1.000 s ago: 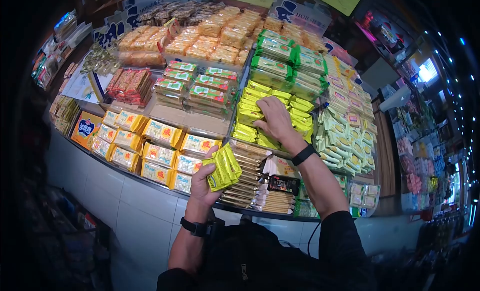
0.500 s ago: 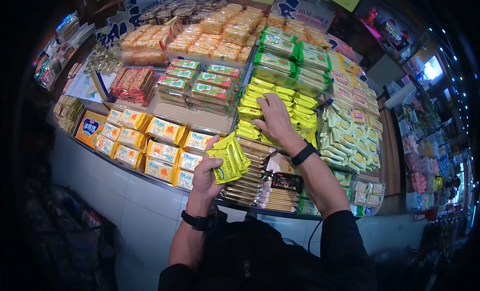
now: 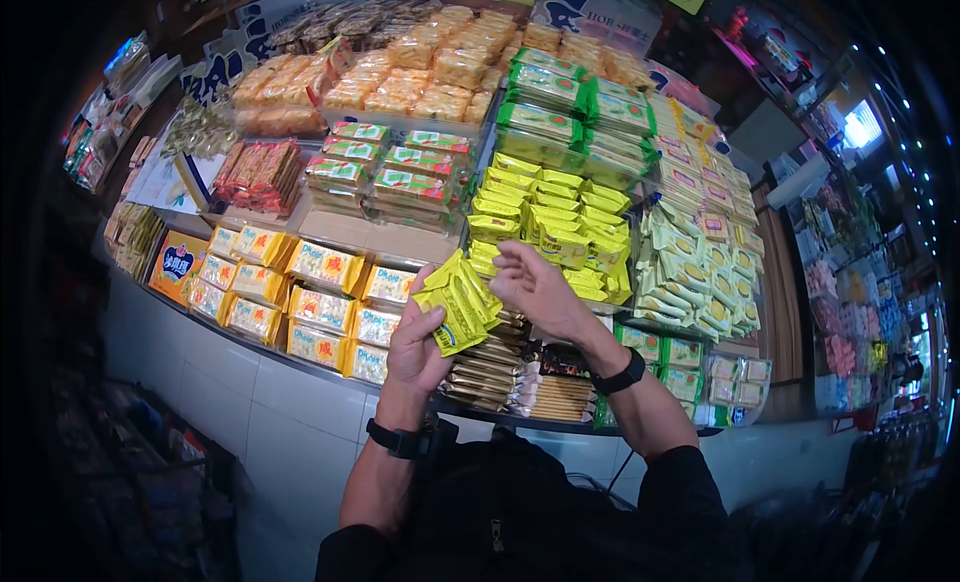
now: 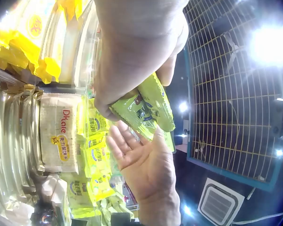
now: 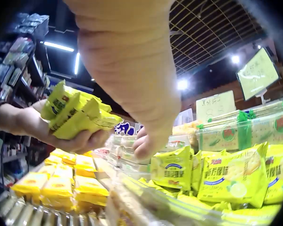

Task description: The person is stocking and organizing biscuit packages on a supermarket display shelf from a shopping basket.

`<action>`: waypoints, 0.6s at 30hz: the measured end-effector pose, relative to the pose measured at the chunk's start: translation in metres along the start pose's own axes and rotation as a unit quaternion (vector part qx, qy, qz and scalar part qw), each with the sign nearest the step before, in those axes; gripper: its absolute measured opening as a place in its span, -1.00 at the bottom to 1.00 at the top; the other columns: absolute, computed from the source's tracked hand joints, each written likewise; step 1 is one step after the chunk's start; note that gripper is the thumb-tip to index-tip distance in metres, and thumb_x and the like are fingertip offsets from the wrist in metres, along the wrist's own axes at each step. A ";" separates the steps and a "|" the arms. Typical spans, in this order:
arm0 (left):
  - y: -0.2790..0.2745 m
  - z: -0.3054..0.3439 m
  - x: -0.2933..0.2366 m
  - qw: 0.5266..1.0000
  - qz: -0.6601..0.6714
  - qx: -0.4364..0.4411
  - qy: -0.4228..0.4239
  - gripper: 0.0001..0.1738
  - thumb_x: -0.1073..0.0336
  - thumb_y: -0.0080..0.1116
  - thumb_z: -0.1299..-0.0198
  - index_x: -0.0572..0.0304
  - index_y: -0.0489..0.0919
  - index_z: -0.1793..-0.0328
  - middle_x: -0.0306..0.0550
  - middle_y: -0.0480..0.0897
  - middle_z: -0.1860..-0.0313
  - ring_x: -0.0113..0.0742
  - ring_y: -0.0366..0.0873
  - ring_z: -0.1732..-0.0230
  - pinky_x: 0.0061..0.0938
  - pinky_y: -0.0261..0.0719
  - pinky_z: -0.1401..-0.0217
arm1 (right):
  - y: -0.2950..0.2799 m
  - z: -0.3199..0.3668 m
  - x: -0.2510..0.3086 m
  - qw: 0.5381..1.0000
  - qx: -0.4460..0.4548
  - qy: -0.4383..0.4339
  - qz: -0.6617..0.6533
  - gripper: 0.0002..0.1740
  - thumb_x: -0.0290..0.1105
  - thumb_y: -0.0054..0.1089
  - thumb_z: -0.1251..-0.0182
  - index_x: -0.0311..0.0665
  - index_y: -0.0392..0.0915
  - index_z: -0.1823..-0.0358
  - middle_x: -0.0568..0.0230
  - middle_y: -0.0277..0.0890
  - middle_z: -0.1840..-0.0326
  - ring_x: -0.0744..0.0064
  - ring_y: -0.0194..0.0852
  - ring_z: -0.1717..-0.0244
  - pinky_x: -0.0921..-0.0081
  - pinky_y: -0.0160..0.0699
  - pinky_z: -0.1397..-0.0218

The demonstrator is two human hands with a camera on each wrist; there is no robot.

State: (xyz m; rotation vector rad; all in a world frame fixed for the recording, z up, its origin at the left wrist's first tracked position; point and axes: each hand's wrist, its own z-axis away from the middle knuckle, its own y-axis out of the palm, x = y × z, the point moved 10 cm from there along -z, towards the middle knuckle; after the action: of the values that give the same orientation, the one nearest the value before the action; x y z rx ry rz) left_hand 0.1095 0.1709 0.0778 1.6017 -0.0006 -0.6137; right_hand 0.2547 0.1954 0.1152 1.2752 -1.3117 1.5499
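Observation:
Several yellow-green lemon biscuit packets are gripped in a bunch by my left hand, its thumb across their near side. My right hand is just to the right of that bunch, fingers loosely bent and holding nothing. From the left wrist view, the palm of the right hand faces the camera, fingers spread close under the held packets. Beyond the right hand, the bin of matching biscuit packets is stacked in rows; its clear plastic wall shows in the right wrist view.
White-and-yellow cracker packs line the counter's front left. Gold-wrapped sticks lie below the hands. Pale green packets fill the bin to the right, and green-edged packs are piled behind.
My right hand has left the bin of lemon biscuit packets and come back toward my left hand, nothing in it. The left hand still grips its bunch, nearly in place.

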 end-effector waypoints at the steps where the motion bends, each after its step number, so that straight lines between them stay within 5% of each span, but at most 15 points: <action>1: 0.000 -0.001 0.001 1.000 0.001 0.004 0.000 -0.20 0.44 0.16 -0.22 0.22 0.08 -0.57 0.11 0.33 -0.46 0.00 0.34 -0.45 -0.05 0.31 -0.52 | 0.014 0.009 -0.003 0.997 0.039 0.018 -0.057 -0.28 -0.20 0.29 -0.38 -0.39 0.17 -0.40 0.02 0.37 -0.27 0.27 0.43 -0.24 0.37 0.48 -0.23; 3: 0.000 -0.005 0.006 1.000 -0.008 0.010 -0.023 -0.28 0.38 0.11 -0.27 0.26 0.15 -0.54 0.14 0.37 -0.43 0.00 0.37 -0.42 -0.06 0.33 -0.49 | 0.035 0.022 0.011 0.985 0.130 0.028 -0.107 -0.15 -0.24 0.26 -0.40 -0.34 -0.06 -0.52 -0.01 0.27 -0.36 0.28 0.37 -0.31 0.37 0.44 -0.31; 7: -0.003 -0.001 0.023 0.984 0.115 -0.019 -0.138 -0.42 0.23 0.00 -0.37 0.33 0.30 -0.46 0.17 0.48 -0.34 0.03 0.47 -0.34 -0.06 0.38 -0.43 | 0.033 0.032 0.030 0.973 0.169 0.005 -0.159 -0.08 -0.38 0.28 -0.34 -0.26 -0.13 -0.59 0.04 0.01 -0.55 0.26 0.11 -0.51 0.34 0.19 -0.51; 10: 0.007 0.006 0.029 0.968 0.130 0.014 -0.213 -0.45 0.15 -0.09 -0.41 0.34 0.37 -0.41 0.18 0.54 -0.28 0.06 0.52 -0.28 -0.06 0.40 -0.42 | 0.009 0.031 0.047 0.989 0.093 -0.103 0.057 -0.09 -0.58 0.23 -0.14 -0.24 0.03 -0.54 -0.05 0.08 -0.51 0.03 0.09 -0.52 0.15 0.23 -0.49; 11: 0.005 0.008 0.037 0.963 0.121 -0.015 -0.242 -0.47 0.18 -0.06 -0.39 0.34 0.39 -0.39 0.17 0.56 -0.26 0.05 0.56 -0.24 -0.07 0.46 -0.37 | 0.007 0.037 0.067 0.957 0.054 -0.195 0.209 0.00 -0.68 0.15 0.10 -0.16 0.13 -0.52 -0.13 0.06 -0.51 -0.14 0.01 -0.54 0.09 0.15 -0.53; 14: 0.005 0.012 0.054 0.950 0.098 -0.025 -0.294 -0.52 0.17 -0.06 -0.37 0.31 0.45 -0.30 0.11 0.63 -0.16 -0.01 0.63 -0.14 -0.11 0.59 -0.23 | 0.031 0.050 0.087 0.876 0.092 -0.280 0.382 0.00 -0.70 0.13 0.20 -0.09 0.23 -0.47 -0.10 0.07 -0.51 -0.19 0.03 -0.51 0.09 0.20 -0.52; 18: 0.012 0.006 0.058 0.944 0.078 0.001 -0.320 -0.53 0.12 -0.11 -0.40 0.34 0.50 -0.22 0.13 0.64 -0.12 0.02 0.63 -0.12 -0.03 0.58 -0.22 | 0.033 0.052 0.100 0.897 0.125 -0.281 0.318 -0.10 -0.70 0.18 0.23 -0.11 0.34 -0.34 -0.03 0.24 -0.41 -0.14 0.18 -0.44 0.10 0.32 -0.45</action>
State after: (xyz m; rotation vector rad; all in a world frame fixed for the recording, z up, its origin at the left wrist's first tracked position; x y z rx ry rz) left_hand 0.1611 0.1429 0.0667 1.3268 -0.6055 -0.9819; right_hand 0.2106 0.1305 0.2028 1.6345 -2.1124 1.9094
